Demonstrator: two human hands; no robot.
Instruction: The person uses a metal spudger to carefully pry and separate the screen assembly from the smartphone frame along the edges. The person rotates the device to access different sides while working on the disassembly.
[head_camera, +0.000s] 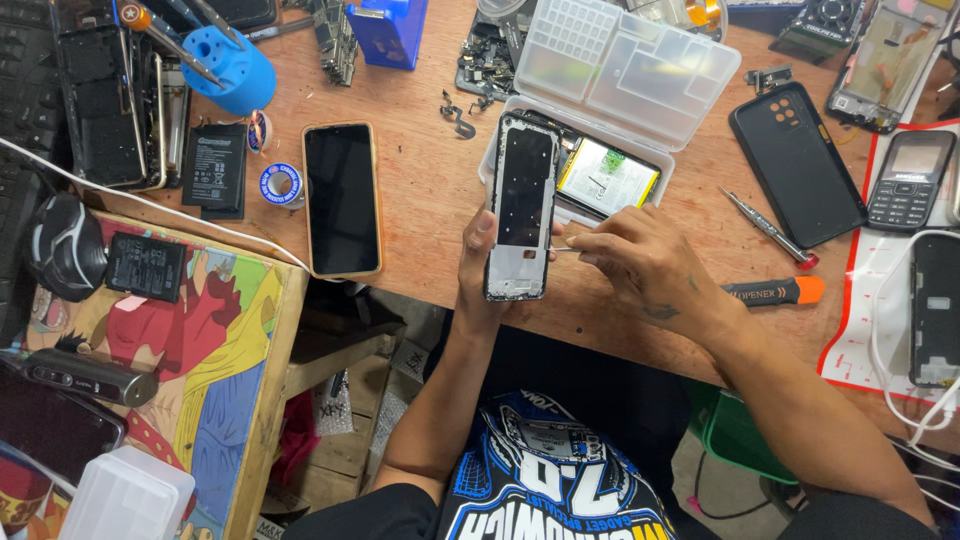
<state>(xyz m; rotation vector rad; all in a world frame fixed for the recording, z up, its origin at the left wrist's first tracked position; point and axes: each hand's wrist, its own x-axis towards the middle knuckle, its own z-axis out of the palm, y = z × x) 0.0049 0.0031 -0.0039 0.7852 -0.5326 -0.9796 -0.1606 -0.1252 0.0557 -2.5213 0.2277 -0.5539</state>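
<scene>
While both hands work at the near edge of the wooden table (420, 215), everything below is placed from the opened phone.

Opened phone: a phone frame (521, 206) with its back off, held upright above the table's near edge, silver rim around a dark inner panel.
Left hand: the left hand (478, 265) is closed around the frame's lower left side, thumb lying up along its left rim.
Right hand: the right hand (640, 262) sits just right of the frame, fingers pinched shut on a thin metal tool (562, 249) whose tip touches the frame's lower right edge.
Parts box: a clear plastic organiser box (622, 75) lies open just behind and to the right of the frame; a yellow-edged part rests in its lower tray.
Intact phone: a dark-screened phone in a tan case (341, 199) lies flat, left of the frame.
Tape roll: a small blue-and-white roll (282, 184) lies further left, beside a black battery (215, 167).
Black case: an empty phone case (797, 163) lies well right of the frame.
Screwdrivers: a slim screwdriver (771, 229) and an orange-tipped opener tool (776, 291) lie right of the right hand.
Keypad phone: a small button phone (909, 180) rests far right on a red-edged mat (853, 320).
</scene>
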